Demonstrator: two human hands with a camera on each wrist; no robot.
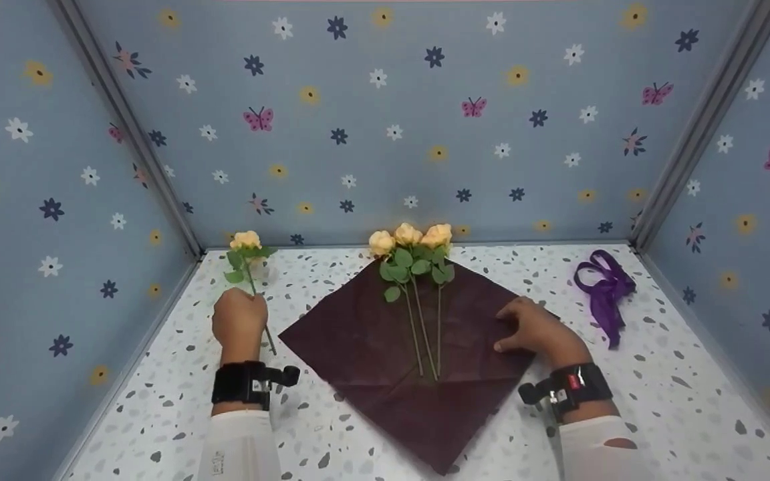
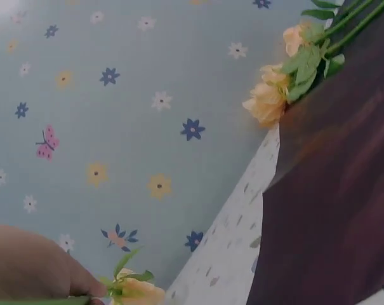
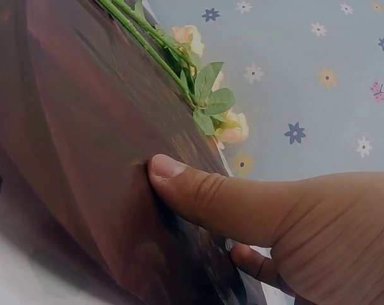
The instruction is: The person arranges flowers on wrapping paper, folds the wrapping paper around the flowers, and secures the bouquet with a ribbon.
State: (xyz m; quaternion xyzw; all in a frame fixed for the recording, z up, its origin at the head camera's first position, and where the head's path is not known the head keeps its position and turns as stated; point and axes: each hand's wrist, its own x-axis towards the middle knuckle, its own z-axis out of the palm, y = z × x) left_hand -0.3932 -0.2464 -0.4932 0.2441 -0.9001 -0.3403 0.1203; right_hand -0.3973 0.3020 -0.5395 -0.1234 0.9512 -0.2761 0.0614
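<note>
My left hand (image 1: 239, 321) grips the stem of a single peach rose (image 1: 246, 242) at the left of the table; its bloom shows beyond the fingers in the left wrist view. Dark maroon wrapping paper (image 1: 358, 334) lies in a diamond at the middle. On it lie three peach roses (image 1: 408, 234), blooms past the top corner and stems (image 1: 425, 327) towards me. My right hand (image 1: 537, 329) rests on the paper's right corner, thumb and fingers spread apart. The thumb (image 3: 211, 197) touches the sheet in the right wrist view; part of the fingers is hidden.
A purple ribbon (image 1: 605, 294) lies in a loose heap at the right of the speckled white table (image 1: 659, 401). Blue flower-patterned panels (image 1: 385, 133) stand behind the table and along both sides, with grey posts (image 1: 699, 120) at the corners.
</note>
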